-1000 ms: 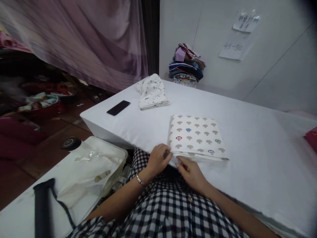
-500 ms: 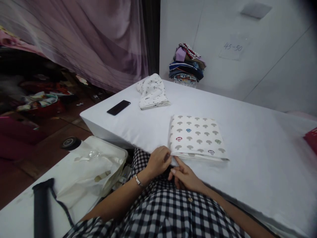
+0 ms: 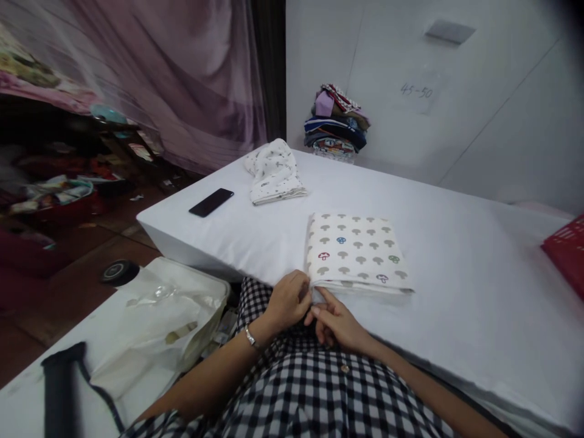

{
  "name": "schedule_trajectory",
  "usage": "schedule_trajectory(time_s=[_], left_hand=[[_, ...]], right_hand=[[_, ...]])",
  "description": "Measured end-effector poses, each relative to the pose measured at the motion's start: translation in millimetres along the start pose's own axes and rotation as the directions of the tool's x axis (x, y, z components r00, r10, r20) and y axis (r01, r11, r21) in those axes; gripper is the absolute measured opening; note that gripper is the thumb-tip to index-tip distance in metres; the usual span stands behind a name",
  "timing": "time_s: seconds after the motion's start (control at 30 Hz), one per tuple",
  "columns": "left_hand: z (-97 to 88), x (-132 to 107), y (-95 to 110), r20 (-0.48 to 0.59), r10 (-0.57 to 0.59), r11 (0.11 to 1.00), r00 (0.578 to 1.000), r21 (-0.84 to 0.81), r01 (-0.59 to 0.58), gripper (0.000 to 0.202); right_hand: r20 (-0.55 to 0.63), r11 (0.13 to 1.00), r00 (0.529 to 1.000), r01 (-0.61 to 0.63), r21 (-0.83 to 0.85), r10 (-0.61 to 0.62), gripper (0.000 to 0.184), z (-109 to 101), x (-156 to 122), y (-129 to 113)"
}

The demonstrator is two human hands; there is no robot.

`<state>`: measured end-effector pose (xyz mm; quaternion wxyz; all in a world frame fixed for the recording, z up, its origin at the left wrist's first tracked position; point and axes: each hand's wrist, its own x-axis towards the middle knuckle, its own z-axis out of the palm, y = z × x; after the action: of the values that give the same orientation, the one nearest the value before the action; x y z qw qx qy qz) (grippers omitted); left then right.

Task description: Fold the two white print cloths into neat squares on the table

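Note:
A folded white cloth [image 3: 360, 249] with grey mushroom prints and a few coloured ones lies flat on the white-covered table, near its front edge. At its near left corner, my left hand [image 3: 288, 299] is closed, thumb and fingers pinching the cloth's edge. The pinched bit itself is mostly hidden by the fingers. My right hand [image 3: 341, 325] rests just right of it, below the cloth's near edge. Its index finger is stretched out to touch the corner, with the thumb apart and the other fingers loosely bent; nothing shows in its grasp.
Farther back on the table [image 3: 456, 261] lie another printed white cloth [image 3: 276, 173] and a black phone [image 3: 211, 202]. A stack of folded fabrics [image 3: 336, 125] stands by the wall. Right, a red basket [image 3: 566, 252]. Left, a white surface holds a plastic bag [image 3: 155, 328] and black roll [image 3: 119, 272].
My view has turned slightly to the right, so the table and items sit a little farther left. Both hands keep their places at the cloth's corner.

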<state>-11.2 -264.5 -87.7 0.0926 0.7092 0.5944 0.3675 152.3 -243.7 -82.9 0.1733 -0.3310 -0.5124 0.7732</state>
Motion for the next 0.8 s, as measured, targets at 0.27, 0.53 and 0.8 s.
schedule_trajectory(time_s=[0.27,0.53,0.8], left_hand=[[-1.7,9.3,-4.0,0.009,0.02,0.997,1.0,0.078,-0.02,0.008],[4.0,10.7,-5.9,-0.064,0.103,0.97,0.993,0.229,-0.086,0.008],[3.8,12.6,-2.8,-0.044,0.07,0.961,0.997,0.271,-0.056,0.005]], right_hand=[[0.02,0.956,0.999,-0.038,0.292,0.034,0.061,-1.3,-8.1,-9.8],[-0.195,0.76,0.98,0.147,0.633,-0.028,0.024,-33.4,-33.7,-16.5],[-0.482,0.674,0.876,0.35,0.651,0.01,0.02,-98.1,-70.4,-24.8]])
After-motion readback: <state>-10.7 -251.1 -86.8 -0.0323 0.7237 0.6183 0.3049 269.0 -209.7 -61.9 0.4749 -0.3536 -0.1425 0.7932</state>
